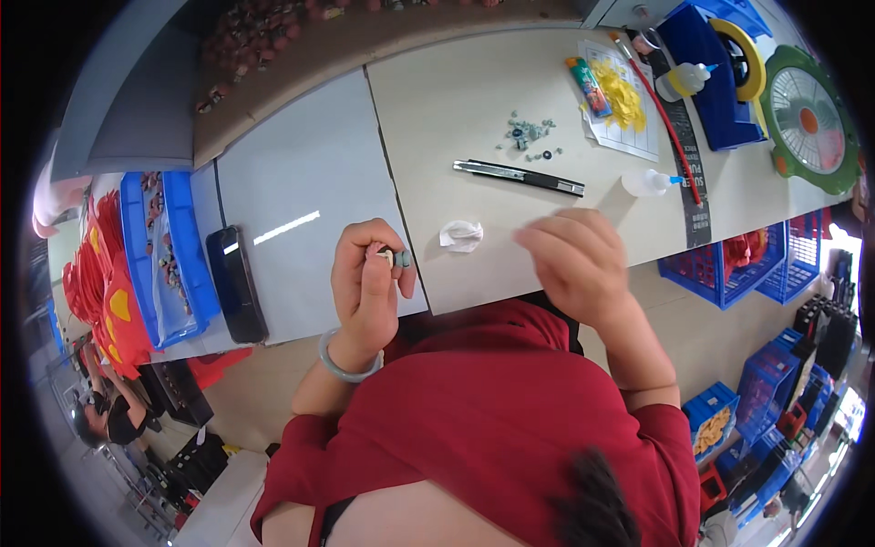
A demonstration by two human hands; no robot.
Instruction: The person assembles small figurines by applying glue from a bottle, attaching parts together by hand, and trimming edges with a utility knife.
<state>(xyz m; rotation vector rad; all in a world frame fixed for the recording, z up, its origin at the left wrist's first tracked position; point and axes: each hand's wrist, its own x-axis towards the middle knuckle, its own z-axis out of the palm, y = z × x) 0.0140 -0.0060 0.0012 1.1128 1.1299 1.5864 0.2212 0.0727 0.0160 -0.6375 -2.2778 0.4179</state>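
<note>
My left hand [366, 283] is closed around a small figurine [394, 258] with pink, cream and grey-green parts, held above the table's front edge. To the right, my right hand [576, 260] hovers over the table, its fingers curled together and smeared by motion; whether anything is between them cannot be made out. Between the hands lies a crumpled white tissue [462, 236]. Beyond it rests a black and silver utility knife [519, 177]. Farther back is a loose pile of small grey-green pieces [529, 132].
At the right are squeeze bottles [649, 183], yellow scraps [620, 96] on paper, a red brush [661, 114], a blue bin [711, 87] and a green fan [809, 121]. At the left lie a phone [237, 283] and a blue tray [137, 246]. Reddish pieces [255, 41] fill a shelf behind.
</note>
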